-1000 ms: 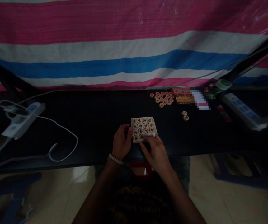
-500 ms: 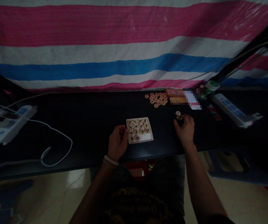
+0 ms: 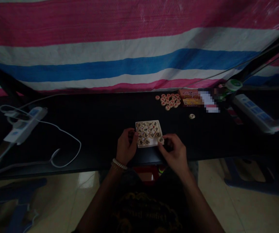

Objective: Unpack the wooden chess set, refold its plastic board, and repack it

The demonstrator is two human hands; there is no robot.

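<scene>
A small white square tray sits on the black table, filled with several round wooden chess pieces with dark characters. My left hand grips the tray's left edge, fingers curled. My right hand pinches one wooden chess piece at the tray's near right corner. A single loose piece lies farther right on the table. A pile of red-marked pieces lies at the back.
A colourful box stands beside the pile. White power strips lie at the left and right, the left one with a looping cable. A striped tarp hangs behind. Blue stools stand on the floor.
My right hand reached out to the two loose pieces at the right, took one, and came back with it to the tray's near right corner. One loose piece stays there.
</scene>
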